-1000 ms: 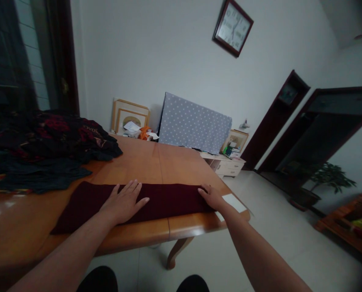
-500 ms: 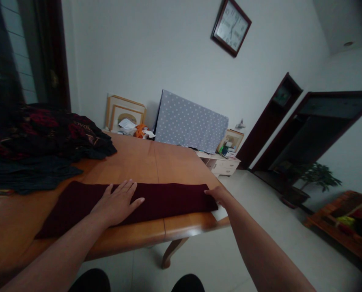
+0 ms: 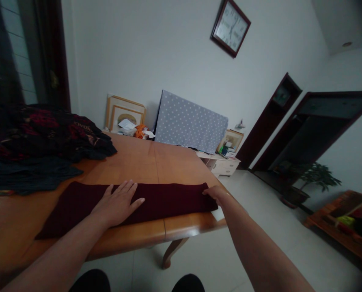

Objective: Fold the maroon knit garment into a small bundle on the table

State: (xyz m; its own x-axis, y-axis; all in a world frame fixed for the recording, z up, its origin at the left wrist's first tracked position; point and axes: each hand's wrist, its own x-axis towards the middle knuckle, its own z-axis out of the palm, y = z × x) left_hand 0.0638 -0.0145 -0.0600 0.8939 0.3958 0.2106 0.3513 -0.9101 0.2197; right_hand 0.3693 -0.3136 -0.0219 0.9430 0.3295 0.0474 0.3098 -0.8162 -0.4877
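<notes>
A long, narrow folded maroon garment (image 3: 169, 198) lies flat along the near edge of the wooden table (image 3: 135, 158); its exact kind does not show. My left hand (image 3: 117, 205) rests palm down on its middle-left part, fingers stretched out and thumb apart. At the garment's right end, my right hand (image 3: 216, 194) has its far corner between thumb and fingers. Some of the right fingers are hidden behind the hand and the cloth.
A heap of dark clothes (image 3: 47, 134) with red patterns sits on the table's left side. Beyond the table stand a covered screen-like object (image 3: 191, 121) and a white cabinet (image 3: 225, 165). A potted plant (image 3: 316, 178) and a wooden bench (image 3: 345, 215) are at right.
My right hand has shifted very slightly left at the garment's right end. My left hand and the garment stay in place.
</notes>
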